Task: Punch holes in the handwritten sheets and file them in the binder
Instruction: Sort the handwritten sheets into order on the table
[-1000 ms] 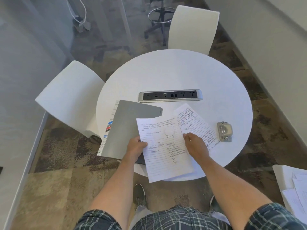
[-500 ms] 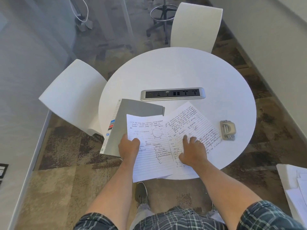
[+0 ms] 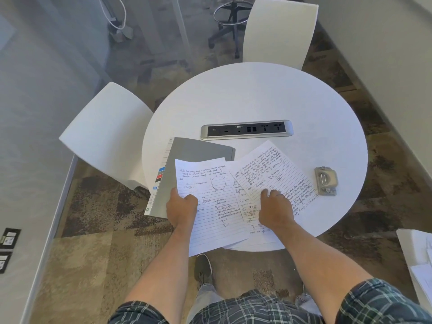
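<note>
Several handwritten lined sheets lie fanned at the near edge of the round white table (image 3: 257, 94). My left hand (image 3: 181, 208) grips the left edge of the top sheet with a circle drawing (image 3: 210, 202), which overhangs the table edge. My right hand (image 3: 274, 210) rests palm down, fingers spread, on the lower sheets; a tilted sheet (image 3: 268, 171) fans out to the right. A closed grey binder (image 3: 191, 160) lies under the sheets at the left, its spine label visible. A small metal hole punch (image 3: 326, 181) sits to the right of the papers.
A silver power and socket strip (image 3: 246, 129) is set into the table's middle. White chairs stand at the left (image 3: 105, 132) and at the far side (image 3: 278, 31). More papers lie on a white surface (image 3: 418, 258) at the right edge. A glass wall runs along the left.
My left hand slid the top sheet leftward off the pile, uncovering the sheets beneath. My right hand let go of it and now presses flat on the lower sheets.
</note>
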